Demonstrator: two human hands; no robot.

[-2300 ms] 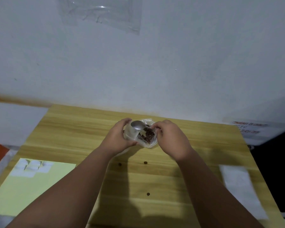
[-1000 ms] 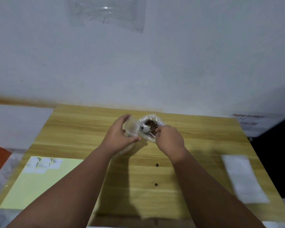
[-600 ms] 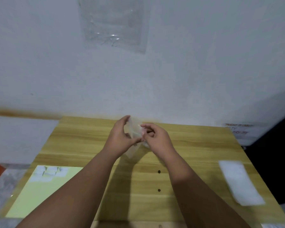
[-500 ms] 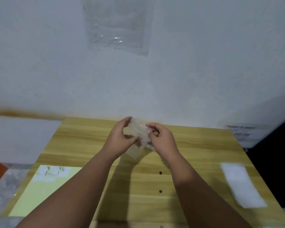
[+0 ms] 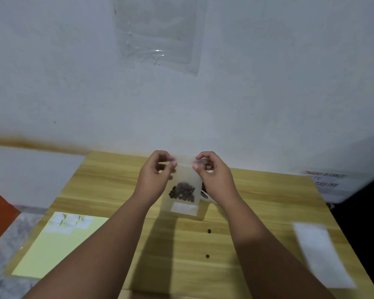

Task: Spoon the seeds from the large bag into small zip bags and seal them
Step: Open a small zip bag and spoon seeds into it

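Note:
A small clear zip bag [image 5: 185,180] hangs upright above the wooden table [image 5: 117,186], with a clump of dark seeds [image 5: 182,191] in its lower half. My left hand [image 5: 154,178] pinches its top left corner and my right hand [image 5: 214,180] pinches its top right corner. Behind my right hand, only a sliver of the large seed bag [image 5: 204,194] shows on the table. No spoon is visible.
Two loose seeds [image 5: 209,231] lie on the table near its front. A pale yellow sheet [image 5: 52,251] with several small white bags [image 5: 68,222] lies at the left. A stack of white empty bags [image 5: 322,255] lies at the right. A wall stands close behind.
My right hand has left the large bag and the spoon and joined the left on the small bag. Both hands have lifted it upright, and the seeds have settled to its bottom.

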